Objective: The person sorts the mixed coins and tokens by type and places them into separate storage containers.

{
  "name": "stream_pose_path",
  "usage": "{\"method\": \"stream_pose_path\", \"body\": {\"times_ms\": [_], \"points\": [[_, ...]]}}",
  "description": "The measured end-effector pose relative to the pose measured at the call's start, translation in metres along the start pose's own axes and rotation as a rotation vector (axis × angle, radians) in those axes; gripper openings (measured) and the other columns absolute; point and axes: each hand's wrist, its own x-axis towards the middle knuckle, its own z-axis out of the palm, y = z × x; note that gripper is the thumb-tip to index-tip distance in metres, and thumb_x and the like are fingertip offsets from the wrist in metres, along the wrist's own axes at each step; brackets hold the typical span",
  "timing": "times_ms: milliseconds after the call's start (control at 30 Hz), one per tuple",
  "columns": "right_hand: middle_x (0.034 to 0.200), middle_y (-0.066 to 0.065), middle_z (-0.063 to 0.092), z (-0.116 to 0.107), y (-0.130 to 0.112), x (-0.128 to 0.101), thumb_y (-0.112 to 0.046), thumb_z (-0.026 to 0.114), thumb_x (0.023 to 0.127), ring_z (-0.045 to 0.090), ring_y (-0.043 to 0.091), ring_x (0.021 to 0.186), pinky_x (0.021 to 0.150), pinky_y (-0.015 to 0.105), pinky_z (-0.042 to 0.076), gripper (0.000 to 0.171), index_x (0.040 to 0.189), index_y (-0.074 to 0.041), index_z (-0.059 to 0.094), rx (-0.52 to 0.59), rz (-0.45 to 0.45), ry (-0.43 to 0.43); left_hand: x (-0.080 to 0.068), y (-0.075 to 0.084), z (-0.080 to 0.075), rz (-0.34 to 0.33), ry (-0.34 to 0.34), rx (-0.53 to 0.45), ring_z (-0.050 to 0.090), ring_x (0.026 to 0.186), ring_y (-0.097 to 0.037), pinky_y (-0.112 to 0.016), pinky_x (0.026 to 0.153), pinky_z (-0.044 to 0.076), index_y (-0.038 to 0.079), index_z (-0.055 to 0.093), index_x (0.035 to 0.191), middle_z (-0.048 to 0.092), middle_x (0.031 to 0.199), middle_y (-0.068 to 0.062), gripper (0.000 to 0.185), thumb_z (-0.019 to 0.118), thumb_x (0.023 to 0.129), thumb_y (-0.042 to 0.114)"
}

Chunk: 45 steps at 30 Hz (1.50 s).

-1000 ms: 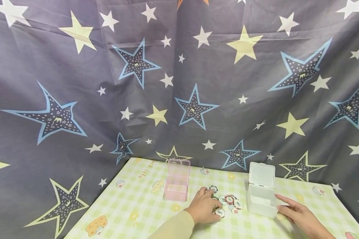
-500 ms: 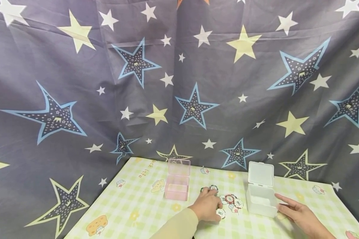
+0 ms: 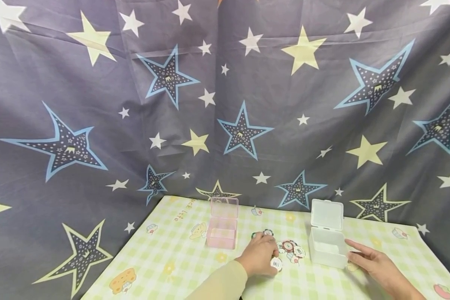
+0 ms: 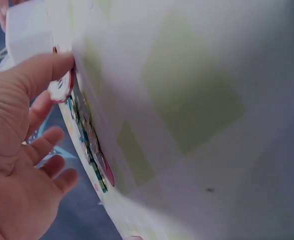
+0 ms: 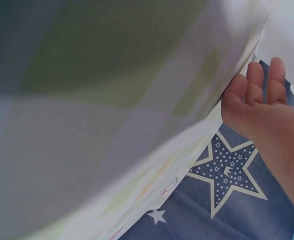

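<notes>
Left hand (image 3: 260, 259) pinches a chip (image 3: 276, 263) near the pile (image 3: 290, 250); right hand (image 3: 373, 266), fingers relaxed, touches the white box (image 3: 327, 250).

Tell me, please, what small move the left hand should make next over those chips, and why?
Probably lift the white chip clear of the table and carry it towards one of the open boxes. The left hand rests on the pile of chips with that chip at its thumb, both the pink box and the white box stand with lids up, and the right hand lies beside the white box.
</notes>
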Motion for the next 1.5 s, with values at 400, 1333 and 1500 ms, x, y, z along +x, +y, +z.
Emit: {"method": "stream_pose_path", "body": {"times_ms": [400,1333,1500], "points": [[0.136,0.006,0.074,-0.002,-0.001,0.000,-0.045,0.063,0.107,0.062,-0.009,0.102,0.087,0.025,0.057,0.068,0.163,-0.012,0.044,0.026,-0.007,-0.008,-0.002,0.002,0.003,-0.016,0.019,-0.151,0.053,0.082,-0.001,-0.033,0.097,0.050,0.033,0.073,0.108,0.064,0.075,0.021,0.030,0.088,0.083,0.025],[0.126,-0.007,0.077,-0.002,0.003,-0.002,-0.044,0.062,0.108,0.060,-0.009,0.102,0.085,0.025,0.055,0.065,0.164,-0.017,0.044,-0.017,-0.031,-0.017,-0.002,-0.001,-0.006,-0.110,0.098,-0.509,0.054,0.073,0.003,-0.020,0.076,0.052,0.017,0.083,0.099,0.071,0.081,0.012,0.018,0.077,0.087,0.006],[0.120,-0.012,0.078,-0.001,0.002,-0.002,-0.044,0.062,0.108,0.059,-0.012,0.101,0.085,0.023,0.055,0.062,0.163,-0.019,0.046,-0.020,-0.039,-0.014,0.010,-0.004,-0.014,-0.136,0.205,-0.613,0.056,0.074,0.003,-0.019,0.071,0.050,0.015,0.083,0.102,0.075,0.085,0.008,0.020,0.076,0.088,0.004]]}}
